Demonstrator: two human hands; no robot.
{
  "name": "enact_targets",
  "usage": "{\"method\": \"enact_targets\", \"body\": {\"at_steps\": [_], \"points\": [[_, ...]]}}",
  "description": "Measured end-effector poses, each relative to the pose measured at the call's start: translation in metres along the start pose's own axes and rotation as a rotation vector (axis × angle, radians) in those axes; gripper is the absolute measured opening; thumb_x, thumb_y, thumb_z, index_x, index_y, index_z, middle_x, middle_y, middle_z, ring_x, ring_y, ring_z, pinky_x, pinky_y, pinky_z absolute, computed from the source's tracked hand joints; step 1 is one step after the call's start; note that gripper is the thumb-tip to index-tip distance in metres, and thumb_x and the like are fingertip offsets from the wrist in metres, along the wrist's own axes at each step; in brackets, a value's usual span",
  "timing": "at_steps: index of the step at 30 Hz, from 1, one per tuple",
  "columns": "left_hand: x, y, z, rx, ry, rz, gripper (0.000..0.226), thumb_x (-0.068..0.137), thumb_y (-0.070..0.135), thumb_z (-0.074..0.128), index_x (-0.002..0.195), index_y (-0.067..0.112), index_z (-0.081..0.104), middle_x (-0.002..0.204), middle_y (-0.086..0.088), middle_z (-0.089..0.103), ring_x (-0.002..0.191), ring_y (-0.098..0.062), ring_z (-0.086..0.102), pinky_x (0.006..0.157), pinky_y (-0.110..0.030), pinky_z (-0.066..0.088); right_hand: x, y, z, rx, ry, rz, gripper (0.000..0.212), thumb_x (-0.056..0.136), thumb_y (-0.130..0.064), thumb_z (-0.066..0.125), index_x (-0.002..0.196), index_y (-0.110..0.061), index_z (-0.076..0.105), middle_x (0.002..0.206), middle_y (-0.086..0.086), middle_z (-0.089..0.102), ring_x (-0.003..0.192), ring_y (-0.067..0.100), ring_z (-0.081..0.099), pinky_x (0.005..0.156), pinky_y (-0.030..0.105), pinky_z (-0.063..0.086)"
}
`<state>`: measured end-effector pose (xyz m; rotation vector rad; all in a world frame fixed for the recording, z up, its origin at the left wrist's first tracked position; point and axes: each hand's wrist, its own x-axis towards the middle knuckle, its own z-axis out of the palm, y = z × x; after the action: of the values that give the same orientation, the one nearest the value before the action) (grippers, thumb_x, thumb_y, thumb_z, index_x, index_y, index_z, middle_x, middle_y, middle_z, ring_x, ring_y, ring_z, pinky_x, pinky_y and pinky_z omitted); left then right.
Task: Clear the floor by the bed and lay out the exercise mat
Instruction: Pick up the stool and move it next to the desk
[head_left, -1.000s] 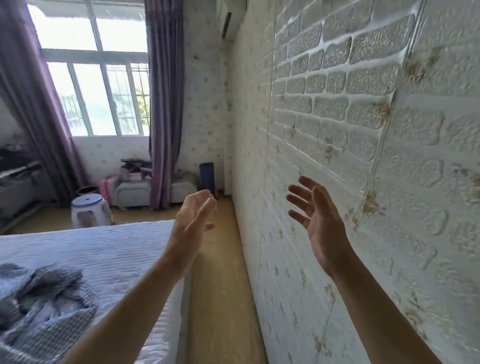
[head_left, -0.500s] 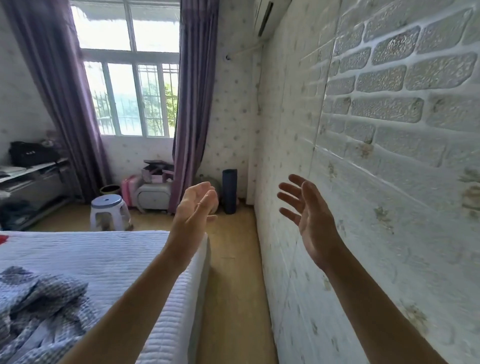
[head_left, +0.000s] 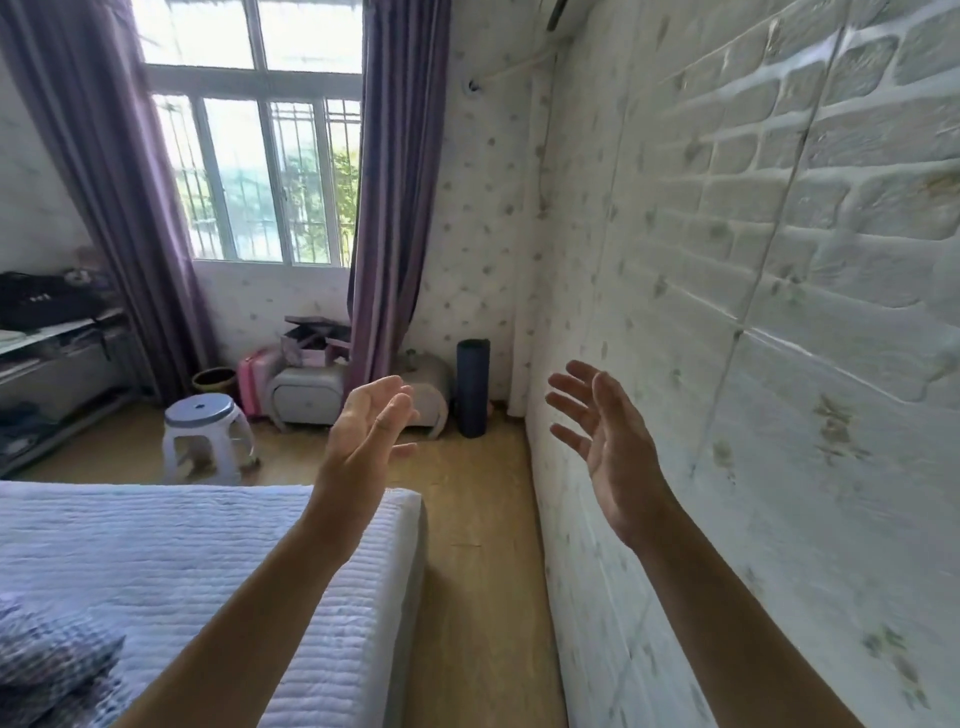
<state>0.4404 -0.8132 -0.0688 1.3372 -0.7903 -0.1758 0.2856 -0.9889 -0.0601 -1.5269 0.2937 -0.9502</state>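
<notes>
Currently the left hand (head_left: 371, 431) and right hand (head_left: 605, 441) are hanging open and empty, while the rolled mat (head_left: 472, 387) is standing upright in the far corner, probably risking toppling if gripped carelessly.

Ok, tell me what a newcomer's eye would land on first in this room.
Two bare, open hands fill the middle of the view: the left hand above the corner of the bed, the right hand close to the brick-pattern wall, both holding nothing. Beyond them a dark rolled mat stands upright in the far corner, right of the purple curtain. A white stool stands on the floor past the bed's foot.
</notes>
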Motion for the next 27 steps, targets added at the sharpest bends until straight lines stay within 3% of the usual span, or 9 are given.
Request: {"method": "enact_targets", "body": {"at_steps": [4, 9, 19, 24, 27], "points": [[0.074, -0.039, 0.026, -0.009, 0.012, -0.018, 0.064, 0.081, 0.058, 0.054, 0.132, 0.02, 0.053, 0.124, 0.0, 0.066, 0.112, -0.013, 0.065, 0.088, -0.036, 0.056, 0.079, 0.039, -0.005, 0.052, -0.009, -0.008, 0.05, 0.091, -0.055, 0.043, 0.132, -0.029, 0.056, 0.132, -0.005, 0.066, 0.124, 0.013, 0.062, 0.11, 0.046, 0.047], [0.187, -0.069, 0.065, -0.012, 0.029, 0.001, 0.059, 0.085, 0.049, 0.052, 0.134, 0.015, 0.052, 0.125, -0.003, 0.064, 0.111, -0.013, 0.065, 0.084, -0.032, 0.056, 0.191, 0.078, -0.021, 0.076, -0.003, 0.005, 0.053, 0.09, -0.055, 0.044, 0.133, -0.026, 0.056, 0.13, -0.004, 0.066, 0.123, 0.011, 0.062, 0.11, 0.044, 0.047], [0.363, -0.146, 0.092, 0.011, 0.034, -0.004, 0.054, 0.087, 0.051, 0.05, 0.131, 0.021, 0.053, 0.126, 0.001, 0.063, 0.112, -0.011, 0.064, 0.086, -0.032, 0.056, 0.368, 0.154, -0.026, 0.008, -0.04, 0.016, 0.052, 0.091, -0.055, 0.043, 0.133, -0.027, 0.057, 0.131, -0.006, 0.066, 0.123, 0.01, 0.061, 0.111, 0.043, 0.047], [0.451, -0.199, 0.091, 0.012, 0.017, -0.011, 0.072, 0.078, 0.063, 0.054, 0.135, 0.019, 0.051, 0.131, 0.0, 0.06, 0.113, -0.011, 0.063, 0.092, -0.038, 0.056, 0.456, 0.199, -0.016, 0.026, -0.034, 0.013, 0.05, 0.091, -0.055, 0.045, 0.13, -0.028, 0.059, 0.128, -0.006, 0.067, 0.122, 0.01, 0.063, 0.11, 0.043, 0.047], [0.514, -0.229, 0.087, -0.026, 0.041, -0.005, 0.066, 0.083, 0.054, 0.052, 0.137, 0.016, 0.048, 0.132, -0.002, 0.059, 0.115, -0.013, 0.063, 0.092, -0.037, 0.055, 0.522, 0.224, -0.002, 0.008, -0.036, -0.004, 0.046, 0.092, -0.054, 0.044, 0.128, -0.03, 0.06, 0.127, -0.006, 0.068, 0.121, 0.011, 0.063, 0.11, 0.044, 0.046]]}}
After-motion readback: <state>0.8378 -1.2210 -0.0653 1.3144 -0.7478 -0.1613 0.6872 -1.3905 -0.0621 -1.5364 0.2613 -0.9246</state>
